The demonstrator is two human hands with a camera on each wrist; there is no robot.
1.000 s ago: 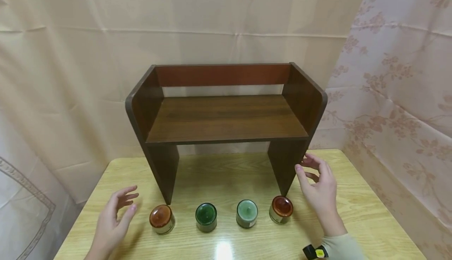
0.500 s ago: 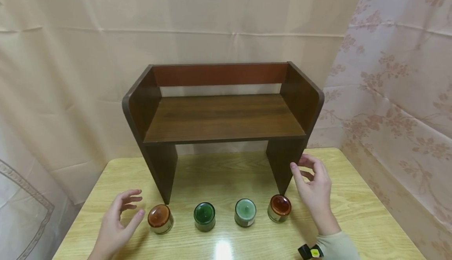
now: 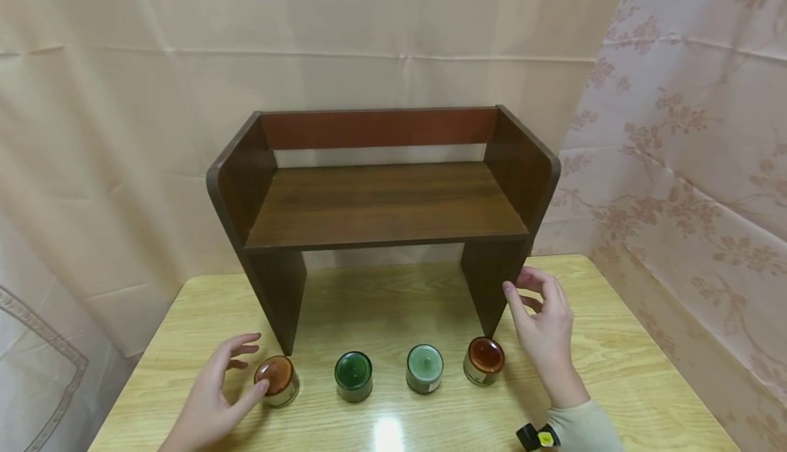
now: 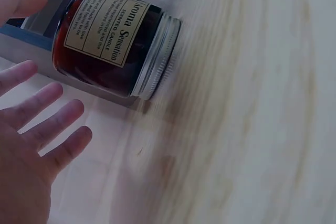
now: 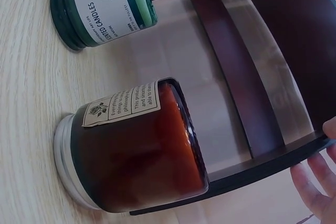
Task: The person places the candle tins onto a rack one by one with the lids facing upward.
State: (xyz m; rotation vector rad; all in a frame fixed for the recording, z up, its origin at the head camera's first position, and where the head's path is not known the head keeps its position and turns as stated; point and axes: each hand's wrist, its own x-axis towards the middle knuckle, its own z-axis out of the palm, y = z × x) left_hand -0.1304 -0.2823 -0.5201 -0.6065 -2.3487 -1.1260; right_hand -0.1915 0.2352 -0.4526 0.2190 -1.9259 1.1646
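Note:
Beside the leftmost scented candle jar, amber glass (image 3: 277, 378), my left hand (image 3: 215, 390) reaches around it with spread fingers; its thumb overlaps the jar in the head view. In the left wrist view the fingers (image 4: 55, 124) lie apart from this labelled jar (image 4: 110, 38), which stands on its silver lid. My right hand (image 3: 544, 326) is raised by the right side panel of a dark wooden shelf (image 3: 387, 206), behind and right of another amber jar (image 3: 484, 360). Its relaxed fingertips overlap the panel's front edge, both in the head view and in the right wrist view.
Between the amber jars stand a dark green jar (image 3: 353, 375) and a light green one (image 3: 425, 368). All line up before the shelf on a light wooden table (image 3: 455, 425). Beige curtain cloth (image 3: 393, 29) hangs behind, with flowered cloth (image 3: 688, 165) at right.
My left hand has moved right, from beside the leftmost amber jar to around it. My right hand has barely shifted, and the jars and shelf stay in place as the view drifts slightly.

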